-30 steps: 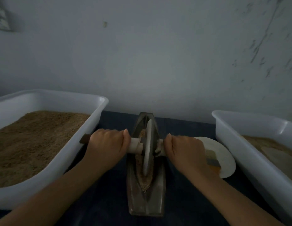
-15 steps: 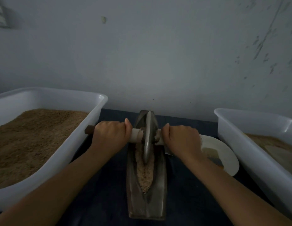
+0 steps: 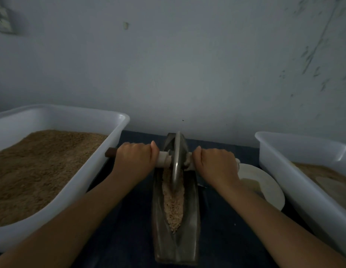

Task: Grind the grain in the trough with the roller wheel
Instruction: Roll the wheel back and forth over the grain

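Dull grey metal forms the narrow trough (image 3: 176,246), which lies lengthwise at the lower centre of the frame on a dark blue worktop (image 3: 222,229). Pale, coarse grain (image 3: 174,207) fills its groove from the middle down towards the near end. The roller wheel (image 3: 176,161) stands upright on edge in the far part of the trough, its lower rim sunk into the grain, at centre frame just below the wall (image 3: 187,64).

A pale axle handle (image 3: 162,159) runs crosswise through the wheel. The left hand (image 3: 136,161) is curled round the handle just left of the wheel, with the dark end of the handle poking out beyond its knuckles. The right hand (image 3: 214,164) is wrapped round the handle on the other side, thumb close to the wheel.

At the left of the frame a white plastic tub (image 3: 102,169) holds a heap of brown meal (image 3: 38,167). At the right edge a second white tub (image 3: 295,182) holds more brown material. Between the right forearm and that tub lies a white plate (image 3: 265,184).
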### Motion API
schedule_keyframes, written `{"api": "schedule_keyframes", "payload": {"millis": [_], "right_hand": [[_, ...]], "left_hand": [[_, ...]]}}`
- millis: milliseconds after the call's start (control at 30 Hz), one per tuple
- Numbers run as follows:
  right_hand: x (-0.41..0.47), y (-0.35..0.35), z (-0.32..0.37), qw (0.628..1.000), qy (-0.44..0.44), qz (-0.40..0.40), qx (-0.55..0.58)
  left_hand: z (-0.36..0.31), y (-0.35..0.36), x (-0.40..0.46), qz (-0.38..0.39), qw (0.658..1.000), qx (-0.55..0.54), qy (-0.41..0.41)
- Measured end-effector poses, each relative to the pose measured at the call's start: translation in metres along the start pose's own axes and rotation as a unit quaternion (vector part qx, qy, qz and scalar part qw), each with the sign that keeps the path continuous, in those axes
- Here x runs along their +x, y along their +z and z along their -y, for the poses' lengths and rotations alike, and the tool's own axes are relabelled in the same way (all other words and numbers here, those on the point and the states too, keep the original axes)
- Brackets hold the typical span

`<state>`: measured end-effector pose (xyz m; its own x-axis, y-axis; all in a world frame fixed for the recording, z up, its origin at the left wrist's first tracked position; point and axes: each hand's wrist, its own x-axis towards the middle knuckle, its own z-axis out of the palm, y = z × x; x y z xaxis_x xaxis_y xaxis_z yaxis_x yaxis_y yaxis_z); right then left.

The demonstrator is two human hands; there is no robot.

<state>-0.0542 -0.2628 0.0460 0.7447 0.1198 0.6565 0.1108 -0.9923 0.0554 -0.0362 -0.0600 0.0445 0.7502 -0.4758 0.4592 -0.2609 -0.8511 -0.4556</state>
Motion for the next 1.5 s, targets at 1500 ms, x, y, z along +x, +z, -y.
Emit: {"api": "schedule_keyframes", "payload": {"millis": [1500], "right_hand": [[-0.042, -0.033, 0.002, 0.997, -0.024, 0.067, 0.018]], "left_hand": [[-0.001, -0.029, -0.049, 0.010, 0.996, -0.003, 0.085]]}}
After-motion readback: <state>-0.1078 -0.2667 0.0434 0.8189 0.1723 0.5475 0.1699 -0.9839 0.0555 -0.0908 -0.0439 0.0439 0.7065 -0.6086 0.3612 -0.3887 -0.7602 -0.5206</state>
